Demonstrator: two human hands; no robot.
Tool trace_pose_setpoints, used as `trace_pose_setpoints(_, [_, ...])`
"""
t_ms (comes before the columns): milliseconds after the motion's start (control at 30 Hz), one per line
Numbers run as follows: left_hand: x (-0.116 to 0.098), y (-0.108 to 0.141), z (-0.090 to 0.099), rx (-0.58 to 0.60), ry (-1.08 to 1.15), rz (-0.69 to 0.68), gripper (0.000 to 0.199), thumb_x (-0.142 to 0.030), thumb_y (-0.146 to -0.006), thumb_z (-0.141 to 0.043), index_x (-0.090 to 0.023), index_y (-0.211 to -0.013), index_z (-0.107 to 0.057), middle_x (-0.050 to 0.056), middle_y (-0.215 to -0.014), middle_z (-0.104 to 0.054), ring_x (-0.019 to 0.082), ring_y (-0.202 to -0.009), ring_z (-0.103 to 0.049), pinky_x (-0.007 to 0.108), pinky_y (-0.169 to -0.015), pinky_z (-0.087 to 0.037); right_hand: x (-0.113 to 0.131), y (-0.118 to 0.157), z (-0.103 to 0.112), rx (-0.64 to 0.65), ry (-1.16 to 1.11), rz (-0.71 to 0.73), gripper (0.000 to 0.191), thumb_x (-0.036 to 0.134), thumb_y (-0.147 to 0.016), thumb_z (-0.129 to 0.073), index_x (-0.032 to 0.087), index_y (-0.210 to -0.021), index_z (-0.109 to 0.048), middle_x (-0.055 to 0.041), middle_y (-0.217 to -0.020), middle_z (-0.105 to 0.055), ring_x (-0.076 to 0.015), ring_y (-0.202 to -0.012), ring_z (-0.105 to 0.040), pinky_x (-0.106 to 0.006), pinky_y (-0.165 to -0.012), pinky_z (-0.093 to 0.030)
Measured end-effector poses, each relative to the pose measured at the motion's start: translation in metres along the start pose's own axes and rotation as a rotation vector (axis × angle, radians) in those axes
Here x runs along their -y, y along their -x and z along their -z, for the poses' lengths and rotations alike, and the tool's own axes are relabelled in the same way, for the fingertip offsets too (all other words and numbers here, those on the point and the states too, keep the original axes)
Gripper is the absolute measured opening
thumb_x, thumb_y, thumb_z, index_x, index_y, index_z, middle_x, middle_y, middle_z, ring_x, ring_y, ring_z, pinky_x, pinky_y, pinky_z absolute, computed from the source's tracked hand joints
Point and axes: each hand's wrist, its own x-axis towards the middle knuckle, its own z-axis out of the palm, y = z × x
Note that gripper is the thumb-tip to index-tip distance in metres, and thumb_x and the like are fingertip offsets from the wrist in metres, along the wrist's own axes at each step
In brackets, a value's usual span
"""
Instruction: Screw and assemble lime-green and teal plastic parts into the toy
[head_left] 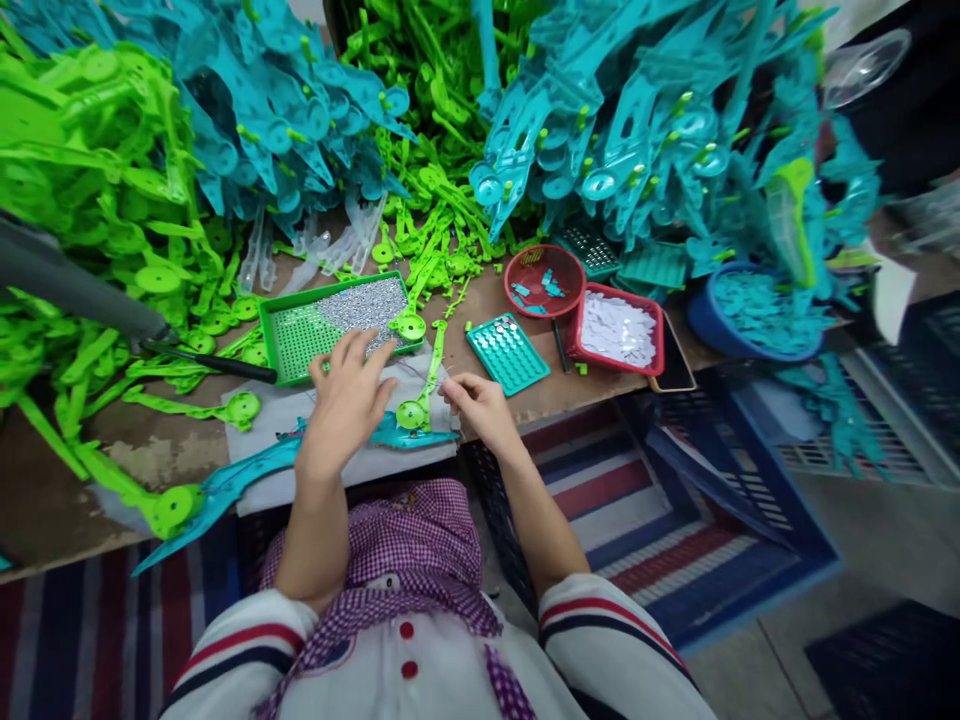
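My left hand hovers at the front rim of a green perforated tray, fingers spread and bent, palm down. Small silvery metal pieces, probably screws, fill the tray's right part. My right hand has thumb and forefinger pinched together; whatever is between them is too small to make out. Just left of it, a green plastic piece with a round end lies over a long turquoise plastic piece. Both rest on a pale cloth at the table's front edge, the turquoise one partly hidden by my left hand.
Heaps of green parts and turquoise parts crowd the back. To the right are a turquoise holed tray, a red bowl, a red basket of white pieces and a blue basin. A dark-handled tool juts in from the left.
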Motion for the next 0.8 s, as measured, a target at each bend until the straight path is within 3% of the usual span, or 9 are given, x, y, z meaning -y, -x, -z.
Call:
trace_pose_setpoints(67, [-0.009,-0.003,-0.012,0.008,0.037,-0.127,0.032,-0.026,-0.094,-0.058,-0.025,-0.126,-0.060,0.010,-0.128,-0.065,0.029,-0.129,-0.052,0.052,-0.107,-0.037,-0.003,-0.001,-0.001,0.006,-0.060,-0.039,0.053,0.071,-0.075,-0.062,0.019,-0.072,-0.066,0.0023,-0.059,-0.057,-0.0090,-0.050,-0.047,-0.024,-0.051,-0.040])
trace_pose_setpoints(133, [-0.013,-0.003,-0.027,0.018,0.139,-0.236,0.024,-0.024,-0.096,-0.056,-0.024,-0.118,-0.065,0.006,-0.110,-0.073,0.023,-0.112,-0.063,0.046,-0.105,-0.041,-0.004,-0.001,-0.001,0.017,-0.097,-0.060,0.054,0.072,-0.073,-0.063,0.018,-0.071,-0.066,0.0028,-0.057,-0.056,-0.0085,-0.049,-0.046,-0.023,-0.049,-0.040])
trace_pose_setpoints(200, [-0.012,0.000,-0.041,-0.018,0.217,-0.247,0.018,-0.024,-0.097,-0.054,-0.022,-0.106,-0.069,0.004,-0.092,-0.075,0.018,-0.088,-0.068,0.038,-0.092,-0.049,-0.004,0.001,0.001,0.046,-0.122,-0.093,0.053,0.071,-0.073,-0.065,0.018,-0.073,-0.067,0.0031,-0.058,-0.056,-0.0080,-0.049,-0.047,-0.022,-0.048,-0.040])
trace_pose_setpoints(267, [-0.007,0.002,-0.050,-0.057,0.246,-0.222,0.018,-0.026,-0.097,-0.054,-0.020,-0.097,-0.071,0.004,-0.084,-0.074,0.017,-0.076,-0.067,0.032,-0.077,-0.051,-0.006,0.003,0.004,0.071,-0.153,-0.138,0.049,0.065,-0.070,-0.071,0.018,-0.082,-0.068,0.0027,-0.064,-0.059,-0.0082,-0.050,-0.050,-0.022,-0.047,-0.042])
trace_pose_setpoints(367, [0.001,0.002,-0.051,-0.057,0.255,-0.210,0.019,-0.027,-0.097,-0.054,-0.020,-0.092,-0.071,0.003,-0.081,-0.072,0.017,-0.074,-0.066,0.030,-0.072,-0.050,-0.010,0.005,0.008,0.039,-0.206,-0.177,0.048,0.058,-0.064,-0.079,0.019,-0.090,-0.068,0.0016,-0.072,-0.064,-0.0096,-0.054,-0.056,-0.023,-0.049,-0.046])
trace_pose_setpoints(533, [0.006,0.001,-0.046,0.018,0.267,-0.203,0.021,-0.028,-0.097,-0.052,-0.020,-0.093,-0.071,0.003,-0.081,-0.072,0.016,-0.076,-0.066,0.030,-0.074,-0.050,-0.017,0.006,0.005,-0.001,-0.244,-0.182,0.046,0.060,-0.064,-0.078,0.019,-0.079,-0.065,0.0044,-0.058,-0.059,-0.0093,-0.049,-0.054,-0.024,-0.050,-0.048])
trace_pose_setpoints(800, [0.010,0.000,-0.054,0.040,0.254,-0.263,0.016,-0.025,-0.094,-0.057,-0.022,-0.089,-0.071,0.001,-0.082,-0.075,0.016,-0.075,-0.067,0.037,-0.091,-0.046,-0.018,0.007,-0.005,-0.030,-0.258,-0.160,0.045,0.061,-0.065,-0.076,0.020,-0.077,-0.065,0.0037,-0.060,-0.060,-0.0099,-0.050,-0.055,-0.025,-0.052,-0.050])
